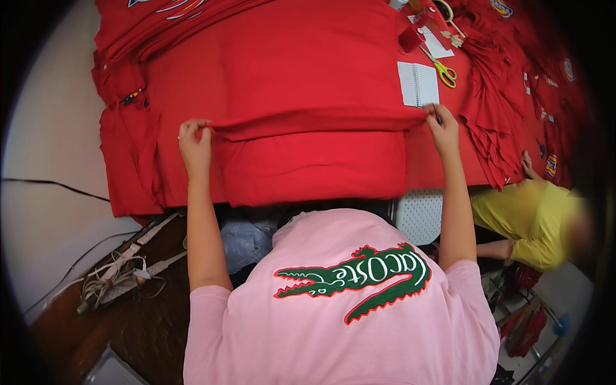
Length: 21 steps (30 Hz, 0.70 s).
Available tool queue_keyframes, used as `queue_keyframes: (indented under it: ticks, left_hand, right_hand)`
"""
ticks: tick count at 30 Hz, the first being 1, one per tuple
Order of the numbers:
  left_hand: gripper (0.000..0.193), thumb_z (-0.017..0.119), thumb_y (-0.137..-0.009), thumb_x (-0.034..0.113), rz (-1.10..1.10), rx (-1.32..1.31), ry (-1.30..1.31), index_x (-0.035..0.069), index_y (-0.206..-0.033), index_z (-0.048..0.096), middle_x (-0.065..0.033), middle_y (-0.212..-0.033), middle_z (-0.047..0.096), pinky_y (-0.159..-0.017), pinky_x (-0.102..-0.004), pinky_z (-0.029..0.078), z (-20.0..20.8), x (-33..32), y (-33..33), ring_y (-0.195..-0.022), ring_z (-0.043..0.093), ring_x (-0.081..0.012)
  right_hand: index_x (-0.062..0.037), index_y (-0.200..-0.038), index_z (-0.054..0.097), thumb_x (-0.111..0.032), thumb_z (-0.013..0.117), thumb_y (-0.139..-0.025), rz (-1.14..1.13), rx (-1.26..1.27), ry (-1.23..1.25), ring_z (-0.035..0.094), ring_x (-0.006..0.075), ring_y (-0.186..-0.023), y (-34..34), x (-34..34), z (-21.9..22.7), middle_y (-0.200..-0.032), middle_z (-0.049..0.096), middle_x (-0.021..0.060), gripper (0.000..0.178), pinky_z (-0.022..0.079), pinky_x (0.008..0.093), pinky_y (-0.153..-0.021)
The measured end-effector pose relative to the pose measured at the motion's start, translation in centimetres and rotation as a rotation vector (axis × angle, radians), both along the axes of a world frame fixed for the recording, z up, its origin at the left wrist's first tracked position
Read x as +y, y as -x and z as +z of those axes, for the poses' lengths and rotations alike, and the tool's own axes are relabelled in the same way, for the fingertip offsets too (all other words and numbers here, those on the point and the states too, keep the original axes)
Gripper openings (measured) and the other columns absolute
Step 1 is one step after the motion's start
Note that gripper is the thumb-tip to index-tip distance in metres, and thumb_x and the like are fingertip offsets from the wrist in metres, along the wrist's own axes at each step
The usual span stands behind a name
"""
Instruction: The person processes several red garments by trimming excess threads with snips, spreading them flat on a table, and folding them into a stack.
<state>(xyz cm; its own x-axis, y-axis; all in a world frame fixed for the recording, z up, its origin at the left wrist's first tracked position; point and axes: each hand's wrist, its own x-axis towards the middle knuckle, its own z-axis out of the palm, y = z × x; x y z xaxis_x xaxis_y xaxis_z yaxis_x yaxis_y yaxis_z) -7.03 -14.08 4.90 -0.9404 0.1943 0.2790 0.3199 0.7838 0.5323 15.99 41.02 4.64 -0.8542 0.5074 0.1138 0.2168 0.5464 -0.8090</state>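
Red fabric lies on the table in front of me, with one edge lifted into a long fold that runs across between my two hands. At the left end of the fold, my left hand pinches the cloth between thumb and fingers. My right hand grips the other end, its fingers closed at the fabric's corner. A thin dark object also shows at the right fingers; its kind I cannot make out. Just beyond that hand lies an open spiral notebook with lined pages.
Yellow-handled scissors lie past the notebook, near a red box. Bunched red garments hang at the left, and more red cloth is heaped at the right. A person in yellow sits at the right. Cables lie at the lower left.
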Motion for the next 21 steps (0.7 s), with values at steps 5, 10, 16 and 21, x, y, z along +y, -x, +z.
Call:
queue_keyframes:
  ticks: [5, 10, 16, 21]
  left_hand:
    - [0.028, 0.062, -0.087, 0.007, -0.061, 0.066, -0.016, 0.004, -0.115, 0.067, -0.0161, -0.135, 0.058, -0.111, -0.0462, 0.041, 1.7, 7.9, 2.6, -0.130, 0.053, -0.0356]
    - [0.032, 0.060, -0.092, 0.009, -0.550, 0.007, 0.036, 0.007, -0.123, 0.066, -0.0151, -0.147, 0.052, -0.119, -0.0485, 0.033, -0.3, 16.4, -3.0, -0.142, 0.044, -0.0355]
    - [0.069, 0.057, -0.100, 0.045, -0.911, -0.061, 0.344, 0.011, -0.157, 0.037, -0.0125, -0.167, 0.025, -0.125, -0.0523, 0.015, -3.2, 22.9, -7.9, -0.155, 0.020, -0.0330]
    - [0.074, 0.046, -0.104, 0.052, -1.024, 0.048, 0.388, 0.009, -0.161, 0.027, -0.0109, -0.170, 0.018, -0.125, -0.0537, 0.012, -4.5, 27.2, -5.8, -0.157, 0.016, -0.0334]
  right_hand:
    - [-0.0027, -0.110, 0.069, -0.001, 0.061, -0.089, -0.222, -0.046, -0.009, 0.065, 0.0188, -0.090, 3.3, -1.9, 1.1, -0.101, 0.069, 0.0120, 0.022, 0.050, 0.0295, -0.080]
    - [-0.0067, -0.112, 0.069, 0.004, 0.056, -0.088, -0.130, 0.122, -0.128, 0.068, 0.0328, -0.110, -0.8, -7.6, -0.9, -0.118, 0.069, 0.0152, 0.029, 0.054, 0.0371, -0.093]
    - [-0.0145, -0.127, 0.063, 0.005, 0.057, -0.079, 0.052, -0.237, -0.168, 0.069, 0.0344, -0.102, -7.5, -16.4, 0.7, -0.150, 0.053, 0.0077, 0.052, 0.057, 0.0432, -0.087]
    - [-0.0127, -0.125, 0.064, 0.007, 0.055, -0.082, -0.116, -0.199, 0.009, 0.067, 0.0322, -0.113, -11.2, -18.5, 0.2, -0.148, 0.056, 0.0056, 0.048, 0.057, 0.0411, -0.091]
